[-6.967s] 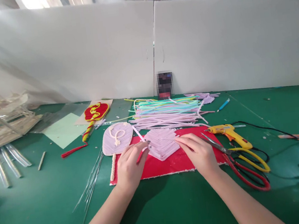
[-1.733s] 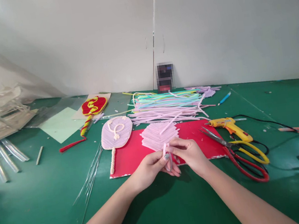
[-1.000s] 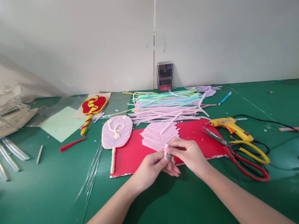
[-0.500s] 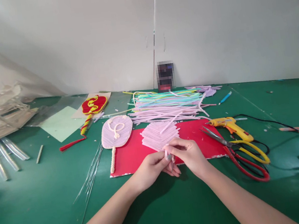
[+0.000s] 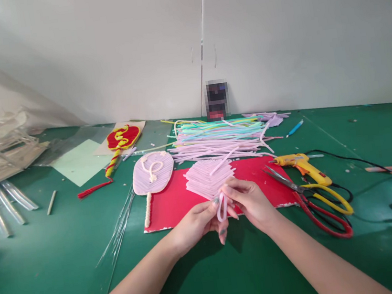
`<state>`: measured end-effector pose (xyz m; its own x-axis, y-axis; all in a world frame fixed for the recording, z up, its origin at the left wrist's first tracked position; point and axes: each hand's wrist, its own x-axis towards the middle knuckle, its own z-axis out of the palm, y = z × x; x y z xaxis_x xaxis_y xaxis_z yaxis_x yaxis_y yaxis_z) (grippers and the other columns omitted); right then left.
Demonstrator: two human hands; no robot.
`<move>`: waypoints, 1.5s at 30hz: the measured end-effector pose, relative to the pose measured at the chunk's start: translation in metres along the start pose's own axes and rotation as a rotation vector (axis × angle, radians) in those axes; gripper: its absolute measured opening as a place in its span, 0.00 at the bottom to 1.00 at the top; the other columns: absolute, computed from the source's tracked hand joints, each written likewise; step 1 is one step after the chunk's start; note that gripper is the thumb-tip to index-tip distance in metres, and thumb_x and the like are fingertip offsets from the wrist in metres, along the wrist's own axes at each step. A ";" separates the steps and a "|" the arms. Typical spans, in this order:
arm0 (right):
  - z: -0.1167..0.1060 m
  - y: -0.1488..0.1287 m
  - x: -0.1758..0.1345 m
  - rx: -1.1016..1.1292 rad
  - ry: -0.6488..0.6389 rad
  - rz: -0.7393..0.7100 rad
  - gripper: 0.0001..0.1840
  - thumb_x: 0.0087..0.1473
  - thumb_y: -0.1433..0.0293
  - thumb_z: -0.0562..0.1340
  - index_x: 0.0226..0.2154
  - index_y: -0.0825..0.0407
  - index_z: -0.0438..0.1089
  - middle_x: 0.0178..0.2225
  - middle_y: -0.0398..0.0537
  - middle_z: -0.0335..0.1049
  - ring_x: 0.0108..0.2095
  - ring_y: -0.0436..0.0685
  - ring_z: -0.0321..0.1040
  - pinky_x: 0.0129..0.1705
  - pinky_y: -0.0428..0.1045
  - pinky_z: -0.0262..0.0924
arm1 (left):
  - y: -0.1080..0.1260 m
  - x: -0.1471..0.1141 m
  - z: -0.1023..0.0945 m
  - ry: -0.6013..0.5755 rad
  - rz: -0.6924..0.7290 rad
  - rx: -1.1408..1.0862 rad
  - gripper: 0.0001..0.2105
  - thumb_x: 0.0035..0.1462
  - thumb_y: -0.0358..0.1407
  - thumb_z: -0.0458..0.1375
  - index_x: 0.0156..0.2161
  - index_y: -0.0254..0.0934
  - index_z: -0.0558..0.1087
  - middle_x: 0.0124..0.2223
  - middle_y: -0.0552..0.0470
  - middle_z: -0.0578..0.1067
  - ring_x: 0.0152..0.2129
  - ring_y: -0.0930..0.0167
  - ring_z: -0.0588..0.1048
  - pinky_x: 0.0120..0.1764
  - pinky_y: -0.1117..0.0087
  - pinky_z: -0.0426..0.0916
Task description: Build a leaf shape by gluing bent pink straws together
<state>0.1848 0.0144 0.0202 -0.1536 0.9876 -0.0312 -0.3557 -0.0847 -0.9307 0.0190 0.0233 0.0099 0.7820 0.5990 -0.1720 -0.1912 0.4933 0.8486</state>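
A light pink pipe cleaner (image 5: pixel 221 214), bent into a narrow loop, is pinched between the fingers of my left hand (image 5: pixel 195 224) and my right hand (image 5: pixel 252 203). Both hands are closed on it, above the front edge of a red board (image 5: pixel 258 182). Just beyond my fingertips lies a leaf-shaped panel of pink pipe cleaners (image 5: pixel 207 179) set in slanting rows, with a loose piece on top. To its left is a finished-looking lilac fan (image 5: pixel 153 173) with a cream twisted handle and a cream looped ornament.
Pink, mint and yellow pipe cleaners (image 5: pixel 216 139) are heaped behind the board. On the right lie a yellow glue gun (image 5: pixel 303 166) with its cord and large scissors (image 5: pixel 314 199). Thin wires (image 5: pixel 119 224) and a red-and-yellow fan (image 5: pixel 123 139) are on the left. A phone-like object (image 5: pixel 217 100) leans at the wall.
The pipe cleaner between my fingers now shows as an open loop hanging toward me. My left fingers have shifted and spread lower; my right hand stays close to the same place.
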 end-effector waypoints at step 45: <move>-0.003 0.000 0.003 -0.013 0.140 -0.080 0.07 0.43 0.65 0.70 0.23 0.50 0.76 0.21 0.40 0.67 0.22 0.45 0.60 0.27 0.44 0.59 | 0.006 -0.003 0.000 0.020 -0.081 0.175 0.22 0.59 0.54 0.49 0.27 0.34 0.62 0.16 0.62 0.54 0.12 0.78 0.57 0.18 0.75 0.52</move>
<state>0.1875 0.0181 0.0189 0.0050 1.0000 -0.0061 -0.3499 -0.0040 -0.9368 0.0158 0.0242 0.0152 0.7784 0.5752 -0.2515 -0.0206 0.4238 0.9055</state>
